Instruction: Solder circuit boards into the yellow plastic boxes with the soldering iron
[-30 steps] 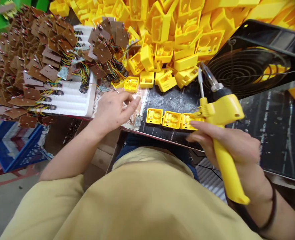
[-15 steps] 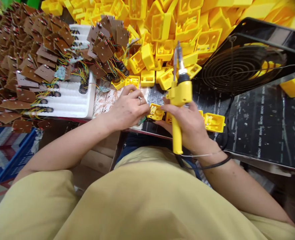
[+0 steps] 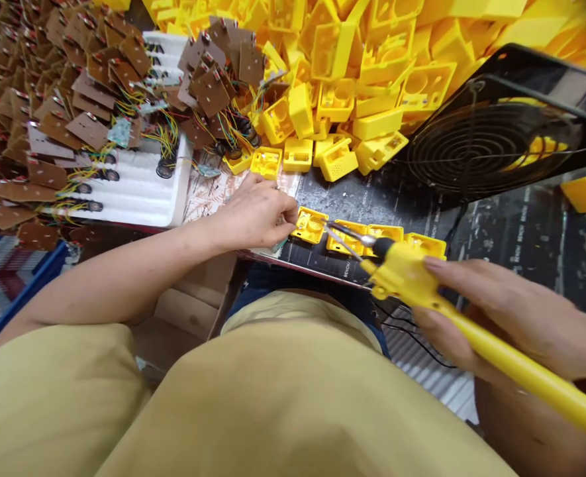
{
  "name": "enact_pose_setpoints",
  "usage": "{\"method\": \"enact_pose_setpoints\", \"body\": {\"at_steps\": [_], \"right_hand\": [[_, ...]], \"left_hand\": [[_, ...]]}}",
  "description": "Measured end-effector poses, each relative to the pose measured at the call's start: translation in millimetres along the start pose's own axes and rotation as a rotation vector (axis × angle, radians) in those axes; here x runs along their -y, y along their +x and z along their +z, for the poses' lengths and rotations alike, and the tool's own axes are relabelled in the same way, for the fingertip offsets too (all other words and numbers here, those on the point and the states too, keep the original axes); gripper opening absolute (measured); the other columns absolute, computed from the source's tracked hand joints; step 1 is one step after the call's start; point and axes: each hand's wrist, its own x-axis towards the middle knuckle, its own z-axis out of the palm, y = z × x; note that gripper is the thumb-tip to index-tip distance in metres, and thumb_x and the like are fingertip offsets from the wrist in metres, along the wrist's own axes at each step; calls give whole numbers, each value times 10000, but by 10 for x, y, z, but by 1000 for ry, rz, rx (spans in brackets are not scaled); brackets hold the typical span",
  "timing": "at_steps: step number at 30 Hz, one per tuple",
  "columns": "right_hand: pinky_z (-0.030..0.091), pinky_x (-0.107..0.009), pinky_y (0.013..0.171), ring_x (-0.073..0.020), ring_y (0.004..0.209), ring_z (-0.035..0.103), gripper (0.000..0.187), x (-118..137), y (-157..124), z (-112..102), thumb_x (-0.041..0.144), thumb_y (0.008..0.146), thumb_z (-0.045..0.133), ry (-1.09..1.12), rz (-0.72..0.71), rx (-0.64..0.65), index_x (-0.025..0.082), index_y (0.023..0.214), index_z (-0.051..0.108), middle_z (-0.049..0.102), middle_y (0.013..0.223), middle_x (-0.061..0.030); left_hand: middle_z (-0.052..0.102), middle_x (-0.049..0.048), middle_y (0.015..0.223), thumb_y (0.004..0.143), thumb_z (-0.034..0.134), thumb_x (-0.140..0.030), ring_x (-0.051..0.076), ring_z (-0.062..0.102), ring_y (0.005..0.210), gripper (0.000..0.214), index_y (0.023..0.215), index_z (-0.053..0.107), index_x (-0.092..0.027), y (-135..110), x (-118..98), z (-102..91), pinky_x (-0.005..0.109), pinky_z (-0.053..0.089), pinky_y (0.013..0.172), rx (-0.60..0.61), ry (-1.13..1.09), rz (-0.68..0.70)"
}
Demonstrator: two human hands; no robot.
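Note:
My right hand (image 3: 511,311) is wrapped around a yellow soldering iron (image 3: 412,275) with a metal tip and a thin tube beside it. The tip points left, at the right edge of a small open yellow plastic case (image 3: 310,225). My left hand (image 3: 260,212) is at this case's left edge, thumb and fingers pinched together; what they grip is hidden. Part of a green circuit board (image 3: 277,247) shows under that hand. More open yellow cases (image 3: 345,237) stand in a row to the right, partly behind the iron.
Brown circuit boards (image 3: 49,119) with wires and small round black parts are heaped at the left, around a white foam tray (image 3: 138,189). Yellow cases (image 3: 332,53) pile up at the back. A black fan (image 3: 491,139) stands at the right. A blue crate (image 3: 19,285) is lower left.
My right hand has moved right and down, turning the soldering iron from upright to pointing left at the first case. My left hand has stayed by that case.

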Motion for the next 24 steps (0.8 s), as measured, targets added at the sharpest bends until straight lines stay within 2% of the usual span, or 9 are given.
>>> {"method": "enact_pose_setpoints", "body": {"at_steps": [3, 6, 9, 13, 20, 22, 24], "right_hand": [[619, -253, 651, -172, 758, 754, 552, -58, 113, 144, 220, 914, 795, 115, -122, -55, 260, 1429, 601, 778, 898, 3], [621, -236, 614, -151, 682, 735, 361, -94, 171, 217, 156, 836, 861, 199, -189, -95, 239, 1147, 697, 755, 798, 29], [621, -206, 629, -131, 686, 736, 310, -98, 173, 213, 135, 780, 901, 189, -216, -60, 202, 977, 671, 751, 808, 16], [637, -208, 678, -143, 730, 752, 292, -70, 216, 171, 152, 815, 881, 122, -235, 33, 192, 985, 647, 751, 829, -12], [639, -199, 673, -110, 660, 717, 244, -51, 381, 103, 182, 846, 869, 93, -385, 41, 175, 949, 648, 746, 771, -23], [646, -222, 702, -118, 694, 725, 222, -54, 326, 52, 206, 872, 850, 79, -338, 63, 178, 978, 658, 749, 798, -27], [650, -259, 742, -129, 739, 731, 122, -65, 237, 8, 265, 961, 761, 69, -222, 74, 207, 994, 659, 737, 808, -23]], "left_hand": [[761, 19, 804, 844, 615, -206, 213, 632, 862, 159, 837, 774, -194, -3, 5, -23, 469, 386, 1044, 1, -35, -3], [749, 15, 784, 842, 605, -217, 206, 629, 849, 171, 835, 775, -199, -12, 29, -6, 463, 393, 1039, -32, -47, 15], [735, 20, 759, 839, 614, -230, 222, 635, 870, 163, 817, 774, -208, -7, 51, 40, 463, 403, 1026, -63, -18, 40], [709, 24, 703, 812, 625, -229, 233, 634, 839, 148, 774, 768, -218, 13, 71, 95, 470, 417, 995, -108, 9, 72], [679, 19, 664, 800, 606, -226, 225, 623, 813, 156, 731, 746, -217, 34, 57, 102, 465, 428, 972, -136, 27, 104], [683, 19, 671, 798, 603, -229, 223, 619, 804, 156, 729, 742, -215, 36, 43, 100, 464, 428, 964, -127, 33, 95], [680, 17, 669, 798, 600, -236, 219, 614, 794, 158, 728, 739, -216, 36, 31, 99, 458, 430, 958, -126, 38, 95]]}}
